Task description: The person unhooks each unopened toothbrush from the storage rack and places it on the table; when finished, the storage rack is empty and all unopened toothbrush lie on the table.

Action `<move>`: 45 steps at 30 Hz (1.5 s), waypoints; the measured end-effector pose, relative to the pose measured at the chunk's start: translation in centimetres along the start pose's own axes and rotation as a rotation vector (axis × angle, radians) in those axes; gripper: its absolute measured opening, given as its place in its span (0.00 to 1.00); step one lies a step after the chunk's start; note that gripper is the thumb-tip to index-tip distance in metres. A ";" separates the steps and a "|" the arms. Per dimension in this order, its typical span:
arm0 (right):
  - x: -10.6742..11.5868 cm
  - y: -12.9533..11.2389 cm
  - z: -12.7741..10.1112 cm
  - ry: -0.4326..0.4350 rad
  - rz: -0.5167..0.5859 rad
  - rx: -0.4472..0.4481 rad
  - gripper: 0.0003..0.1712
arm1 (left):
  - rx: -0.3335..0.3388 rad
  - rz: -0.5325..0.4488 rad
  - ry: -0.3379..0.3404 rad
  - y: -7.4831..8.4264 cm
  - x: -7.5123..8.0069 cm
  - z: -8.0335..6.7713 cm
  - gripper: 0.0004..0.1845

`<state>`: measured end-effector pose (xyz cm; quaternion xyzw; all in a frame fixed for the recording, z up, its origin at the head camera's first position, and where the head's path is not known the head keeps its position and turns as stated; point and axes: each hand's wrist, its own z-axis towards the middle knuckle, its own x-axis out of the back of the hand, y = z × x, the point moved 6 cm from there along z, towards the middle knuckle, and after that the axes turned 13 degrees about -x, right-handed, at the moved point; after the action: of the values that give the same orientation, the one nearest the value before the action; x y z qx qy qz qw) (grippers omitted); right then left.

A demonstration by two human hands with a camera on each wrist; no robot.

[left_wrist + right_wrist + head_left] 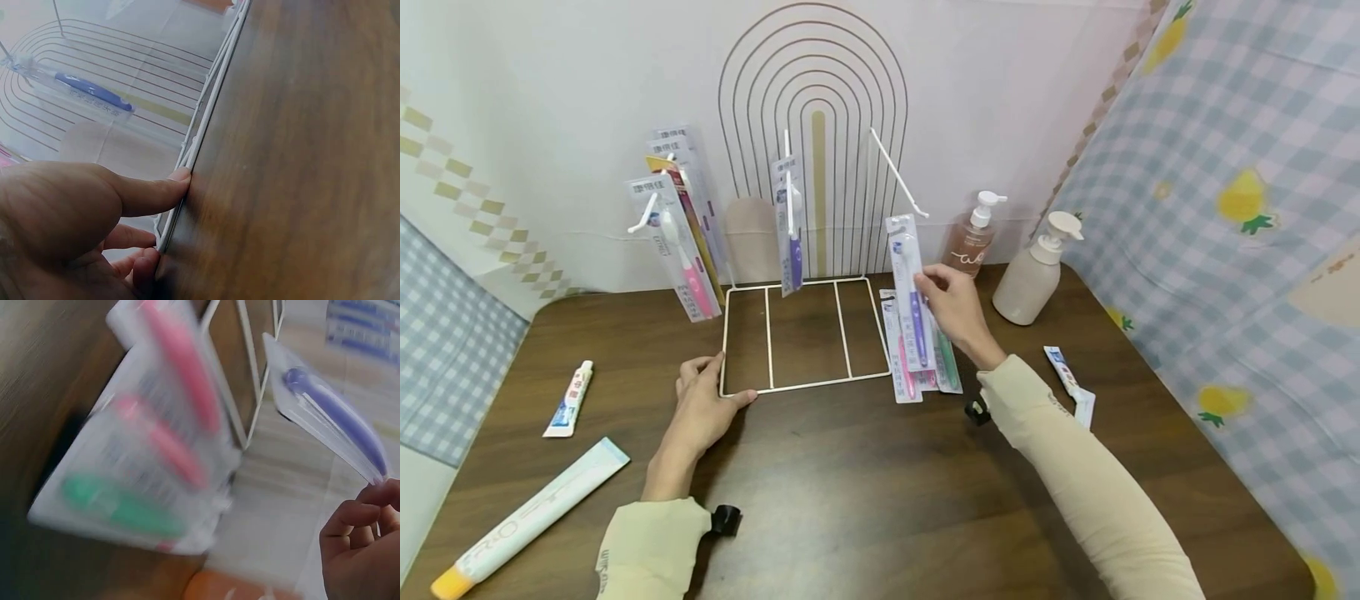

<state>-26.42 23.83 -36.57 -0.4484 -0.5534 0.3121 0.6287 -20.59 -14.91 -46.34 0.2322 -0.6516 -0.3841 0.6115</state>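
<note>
In the head view my right hand [958, 312] pinches the edge of a packaged toothbrush [906, 283] with a purple handle. Its pack stands upright, the top close below the tip of the rack's right-hand hook [898, 173]. My left hand [698, 408] grips the front left corner of the white wire display rack [808, 386], thumb on the front wire and fingers along the left side. Another purple packaged toothbrush [795, 262] hangs on the middle hook. Several packs, one with a pink toothbrush [696, 292], hang on the left hook. Pink and green packaged toothbrushes [125, 506] lie beside the rack.
Behind my right hand stand a brown pump bottle [966, 246] and a beige pump bottle [1028, 283]. A small toothpaste tube [569, 400] and a large white tube [538, 512] lie on the left, another small tube [1063, 371] on the right. A curtain backs the table.
</note>
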 end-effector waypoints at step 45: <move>5.8 17.1 5.3 -0.001 -0.254 -0.372 0.18 | -0.025 -0.009 -0.002 -1.3 -0.4 0.3 0.53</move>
<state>-28.68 37.02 -49.75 -0.4831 -0.6538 0.1232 0.5692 -21.03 -15.28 -47.59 0.2273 -0.6464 -0.3953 0.6118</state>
